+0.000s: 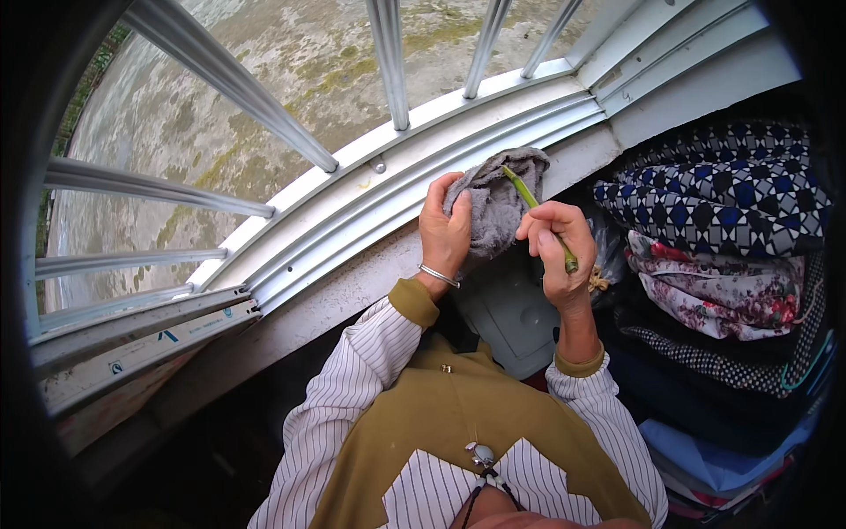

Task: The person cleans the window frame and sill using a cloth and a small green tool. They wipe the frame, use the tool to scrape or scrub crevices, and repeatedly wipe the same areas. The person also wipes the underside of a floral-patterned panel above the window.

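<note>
My left hand [446, 228] grips a crumpled grey cloth [492, 215] from its left side, with the thumb on top. The cloth is bunched up and looks worn or dirty. In my right hand [562, 251] is a green plant stalk [522, 185], cut at its lower end. The stalk's upper tip touches or lies just over a fold of the cloth. Both hands are held near the inner edge of a window sill [370, 261]. Part of the cloth is hidden behind my left fingers.
A sliding window track [416, 203] runs along the sill, with metal bars [390, 66] beyond it. On the left stands a window sash [152, 344]. Folded patterned fabrics [720, 198] are piled at the right. A grey plastic lid [512, 324] lies below my hands.
</note>
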A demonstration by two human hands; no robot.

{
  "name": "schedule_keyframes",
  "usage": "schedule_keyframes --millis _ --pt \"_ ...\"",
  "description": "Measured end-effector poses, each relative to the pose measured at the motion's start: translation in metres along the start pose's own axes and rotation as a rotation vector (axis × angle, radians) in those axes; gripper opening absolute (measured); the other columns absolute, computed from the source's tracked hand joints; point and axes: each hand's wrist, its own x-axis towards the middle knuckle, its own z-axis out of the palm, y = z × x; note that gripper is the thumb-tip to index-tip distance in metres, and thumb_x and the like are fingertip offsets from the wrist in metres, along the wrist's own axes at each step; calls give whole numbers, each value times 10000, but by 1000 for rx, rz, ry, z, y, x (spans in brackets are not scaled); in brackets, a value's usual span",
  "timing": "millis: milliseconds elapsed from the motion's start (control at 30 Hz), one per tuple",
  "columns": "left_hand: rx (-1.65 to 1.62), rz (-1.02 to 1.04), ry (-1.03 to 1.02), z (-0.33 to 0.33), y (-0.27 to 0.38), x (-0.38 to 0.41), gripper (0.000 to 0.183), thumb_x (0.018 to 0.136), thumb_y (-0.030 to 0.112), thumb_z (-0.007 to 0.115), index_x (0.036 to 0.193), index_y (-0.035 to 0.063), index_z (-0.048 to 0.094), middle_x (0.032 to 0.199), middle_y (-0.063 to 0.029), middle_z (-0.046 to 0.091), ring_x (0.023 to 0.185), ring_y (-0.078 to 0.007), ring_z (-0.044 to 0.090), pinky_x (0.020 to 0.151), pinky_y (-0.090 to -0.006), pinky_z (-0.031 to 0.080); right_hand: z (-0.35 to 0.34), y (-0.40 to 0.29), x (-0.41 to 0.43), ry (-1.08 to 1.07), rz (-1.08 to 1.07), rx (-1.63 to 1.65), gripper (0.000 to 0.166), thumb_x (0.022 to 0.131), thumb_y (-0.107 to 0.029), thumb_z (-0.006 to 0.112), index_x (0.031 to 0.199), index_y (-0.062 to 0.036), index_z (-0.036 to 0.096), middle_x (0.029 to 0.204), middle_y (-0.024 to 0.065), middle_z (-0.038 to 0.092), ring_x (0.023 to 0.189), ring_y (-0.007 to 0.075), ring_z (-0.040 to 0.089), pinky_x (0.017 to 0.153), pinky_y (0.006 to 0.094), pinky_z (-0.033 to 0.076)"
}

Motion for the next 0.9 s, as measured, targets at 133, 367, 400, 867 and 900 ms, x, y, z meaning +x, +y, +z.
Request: schedule_keyframes --millis 133,367,400,867,900 --pt "110 -70 -42 0 22 -3 244 945 91 595 1185 51 614 776 6 583 673 -66 493 627 -247 445 1 -6 -5 -15 -8 -3 185 923 9 470 1083 44 554 797 70 597 691 86 526 650 225 452" --pt "164 129 -57 6 12 -9 283 934 97 604 1212 45 609 946 -121 683 804 -164 636 738 -292 506 17 20 0 4 -91 58 139 920 49 432 1002 27 543 757 62 547 675 103 502 627 242 432" --pt "155 106 -109 5 19 -14 308 928 82 605 1233 48 606 1071 -172 683 934 -247 675 806 -322 521 21 22 -1 30 -90 75 137 918 52 431 997 25 539 759 65 548 675 103 501 627 242 431" --pt "572 296 -332 21 16 -10 428 809 178 700 1215 145 569 913 -141 559 731 -375 601 579 -446 489 18 31 -7 -37 -145 -12 137 896 32 389 981 -4 490 808 106 551 711 122 458 707 282 436" --pt "544 309 -319 22 18 -10 464 799 170 703 1242 141 567 909 -138 561 736 -376 603 581 -447 491 16 28 -4 -3 -90 49 132 900 23 395 990 -1 489 814 109 548 721 126 462 713 288 445"
